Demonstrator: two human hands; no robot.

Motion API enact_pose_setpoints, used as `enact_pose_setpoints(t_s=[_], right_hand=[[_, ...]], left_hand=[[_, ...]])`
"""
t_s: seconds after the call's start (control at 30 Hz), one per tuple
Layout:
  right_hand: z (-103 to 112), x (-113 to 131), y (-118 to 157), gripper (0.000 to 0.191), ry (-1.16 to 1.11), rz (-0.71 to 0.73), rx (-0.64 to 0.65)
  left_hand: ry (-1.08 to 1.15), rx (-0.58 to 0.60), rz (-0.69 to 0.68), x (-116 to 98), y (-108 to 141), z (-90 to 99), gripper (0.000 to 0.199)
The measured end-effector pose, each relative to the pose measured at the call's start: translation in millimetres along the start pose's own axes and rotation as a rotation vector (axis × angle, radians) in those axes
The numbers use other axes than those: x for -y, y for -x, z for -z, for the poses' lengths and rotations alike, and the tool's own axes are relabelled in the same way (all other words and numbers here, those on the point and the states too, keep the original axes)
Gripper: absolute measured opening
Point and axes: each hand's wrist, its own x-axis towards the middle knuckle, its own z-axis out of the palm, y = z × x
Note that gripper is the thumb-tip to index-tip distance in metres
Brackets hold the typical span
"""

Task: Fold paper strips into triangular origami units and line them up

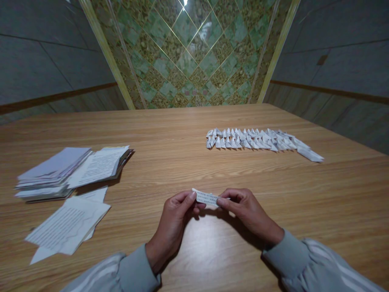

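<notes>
Between my two hands is a small folded strip of printed paper, held just above the table near its front. My left hand pinches the strip's left end, thumb on top. The right end is gripped by my right hand between thumb and fingers. Lines of text show on the face of the strip; its underside is hidden. Farther back on the right, several folded paper pieces stand in two rows with pointed tips. A flatter folded piece lies at their right end.
On the left are a thick stack of papers, a second pile with printed sheets, and loose printed sheets nearer me. Everything lies on a wood-grain table. A tiled wall stands beyond its far edge.
</notes>
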Motion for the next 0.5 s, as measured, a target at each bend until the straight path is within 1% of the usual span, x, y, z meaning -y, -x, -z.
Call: enact_pose_setpoints(t_s=[0.1, 0.17, 0.23, 0.3, 0.37, 0.5], right_hand=[[0, 0, 2, 0.033, 0.027, 0.018, -0.041], [0, 1, 3, 0.034, -0.002, 0.016, -0.003], [0, 2, 4, 0.036, -0.055, 0.005, 0.061], [3, 3, 4, 0.039, -0.086, -0.015, 0.119], [7, 4, 3, 0.040, -0.075, -0.033, 0.139], [15, 7, 2, 0.037, -0.036, -0.044, 0.032]], left_hand=[[-0.057, 0.017, 0.013, 0, 1, -3.6, 0.028], [-0.078, -0.004, -0.003, 1, 1, -4.9, 0.027], [-0.058, -0.022, -0.014, 1, 0, -5.3, 0.027], [-0.026, -0.018, 0.001, 2, -1, -5.5, 0.028], [-0.016, -0.007, 0.015, 2, -2, -6.1, 0.030], [-0.035, -0.006, -0.004, 4, -1, -8.5, 0.033]])
